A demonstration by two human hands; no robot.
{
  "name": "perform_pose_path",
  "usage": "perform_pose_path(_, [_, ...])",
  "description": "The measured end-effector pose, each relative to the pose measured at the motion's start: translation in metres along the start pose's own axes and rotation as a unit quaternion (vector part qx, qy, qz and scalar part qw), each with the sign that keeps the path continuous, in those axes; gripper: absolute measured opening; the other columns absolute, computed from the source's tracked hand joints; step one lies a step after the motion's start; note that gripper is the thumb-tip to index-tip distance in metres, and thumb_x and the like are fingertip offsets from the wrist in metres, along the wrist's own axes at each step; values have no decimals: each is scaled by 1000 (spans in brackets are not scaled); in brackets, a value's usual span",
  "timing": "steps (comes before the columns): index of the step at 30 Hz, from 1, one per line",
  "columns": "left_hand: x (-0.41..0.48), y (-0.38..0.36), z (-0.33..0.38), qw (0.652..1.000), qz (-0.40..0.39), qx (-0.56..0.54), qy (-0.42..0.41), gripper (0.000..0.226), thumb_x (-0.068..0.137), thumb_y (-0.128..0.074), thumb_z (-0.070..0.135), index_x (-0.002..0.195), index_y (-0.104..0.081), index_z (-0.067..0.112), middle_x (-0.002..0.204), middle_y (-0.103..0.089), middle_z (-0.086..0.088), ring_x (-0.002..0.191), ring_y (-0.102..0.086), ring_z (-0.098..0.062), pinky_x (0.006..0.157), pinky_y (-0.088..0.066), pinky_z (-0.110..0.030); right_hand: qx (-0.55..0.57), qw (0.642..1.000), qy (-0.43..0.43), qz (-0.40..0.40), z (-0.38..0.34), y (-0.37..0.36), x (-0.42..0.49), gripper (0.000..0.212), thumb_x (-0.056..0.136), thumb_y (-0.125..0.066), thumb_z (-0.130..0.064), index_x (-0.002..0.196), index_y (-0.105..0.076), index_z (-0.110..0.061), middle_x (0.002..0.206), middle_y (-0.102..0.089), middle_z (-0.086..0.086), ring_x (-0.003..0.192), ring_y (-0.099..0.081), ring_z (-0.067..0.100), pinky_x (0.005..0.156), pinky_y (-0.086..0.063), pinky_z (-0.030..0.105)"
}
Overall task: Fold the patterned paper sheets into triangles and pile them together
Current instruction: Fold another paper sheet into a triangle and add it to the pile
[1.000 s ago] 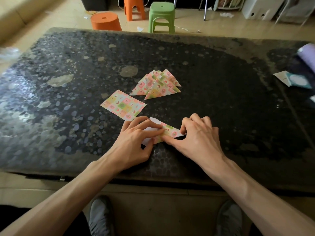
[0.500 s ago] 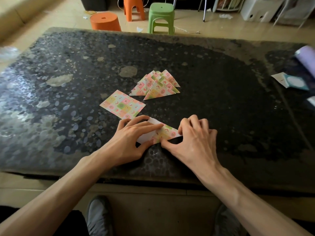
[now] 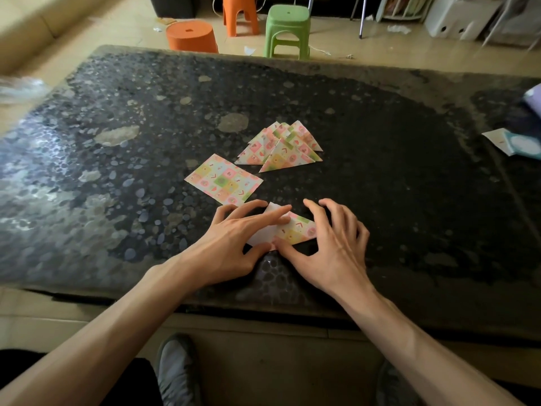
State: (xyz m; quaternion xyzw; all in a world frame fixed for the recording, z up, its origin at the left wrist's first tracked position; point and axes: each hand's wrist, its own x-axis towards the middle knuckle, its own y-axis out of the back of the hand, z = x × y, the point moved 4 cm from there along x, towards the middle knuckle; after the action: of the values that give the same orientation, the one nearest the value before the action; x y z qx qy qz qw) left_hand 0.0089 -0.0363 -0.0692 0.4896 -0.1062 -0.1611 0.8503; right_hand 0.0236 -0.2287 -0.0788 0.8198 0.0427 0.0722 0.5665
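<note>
A half-folded patterned sheet (image 3: 296,230) lies near the front edge of the dark table (image 3: 409,177), its white back showing on the left. My left hand (image 3: 234,244) presses on it with straight fingers. My right hand (image 3: 332,247) arches over its right end, thumb on the lower edge, fingers spread. A flat unfolded patterned sheet (image 3: 224,180) lies just behind my left hand. A pile of folded patterned triangles (image 3: 282,149) sits further back, right of that sheet.
A white and teal card (image 3: 516,145) and a purple roll (image 3: 534,98) lie at the table's right edge. Beyond the far edge stand an orange stool (image 3: 191,36), a green stool (image 3: 288,27) and another orange stool (image 3: 240,13). My shoes show below the front edge.
My right hand's fingers have uncurled and spread over the sheet's right end. My left hand's fingers stay pressed along the fold. The flat sheet and the pile have not moved.
</note>
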Motion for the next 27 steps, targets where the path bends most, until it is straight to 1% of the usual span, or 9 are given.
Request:
perform_pose_path(3, [0,-1,0,1000,0,4,-4,79,99,-62,31,158,-14,50,147,-44,38,153,-14,0,125,-9,-49,-9,1000,3,-3,1,-1,0,103,73,-35,-94,157,-33,-34,160,-28,-5,150,-19,20,120,-19,46])
perform_pose_path(9, [2,0,-3,1000,-10,18,-8,80,99,-62,34,158,-12,52,149,-40,40,154,-9,0,126,-5,-49,-9,1000,4,-8,0,0,1,106,71,-35,-95,158,-29,-34,161,-25,-5,151,-16,20,120,-18,46])
perform_pose_path(12, [1,0,-4,1000,-8,17,-11,80,99,-62,37,158,-10,52,148,-41,40,154,-10,-1,126,-7,-49,2,1000,5,-5,2,1,1,104,75,-43,-94,158,-27,-35,161,-26,-7,150,-17,19,120,-18,46])
perform_pose_path(16, [2,0,-4,1000,-2,10,-7,78,99,-62,40,159,-12,51,145,-43,41,152,-14,-1,125,-9,-50,-13,1000,9,5,2,1,2,103,75,-41,-95,158,-29,-34,159,-28,-6,149,-20,20,118,-21,46])
perform_pose_path(22, [4,1,-4,1000,2,17,-16,78,97,-62,47,158,-13,52,144,-44,42,152,-15,0,124,-11,-51,5,1000,4,-24,4,4,5,100,79,-46,-91,160,-21,-38,162,-22,-8,150,-14,19,120,-17,46])
perform_pose_path(25, [5,1,-4,1000,3,19,-19,77,97,-60,51,158,-14,51,142,-45,43,151,-17,0,124,-12,-51,-16,1000,17,-6,7,6,6,99,79,-39,-92,160,-23,-37,161,-28,-7,147,-22,20,116,-24,46])
perform_pose_path(27, [7,1,-2,1000,14,17,-16,73,98,-59,53,158,-18,50,140,-49,41,149,-22,0,123,-14,-50,-24,999,21,-1,8,6,5,99,78,-34,-93,159,-25,-37,159,-31,-6,144,-26,21,114,-27,46])
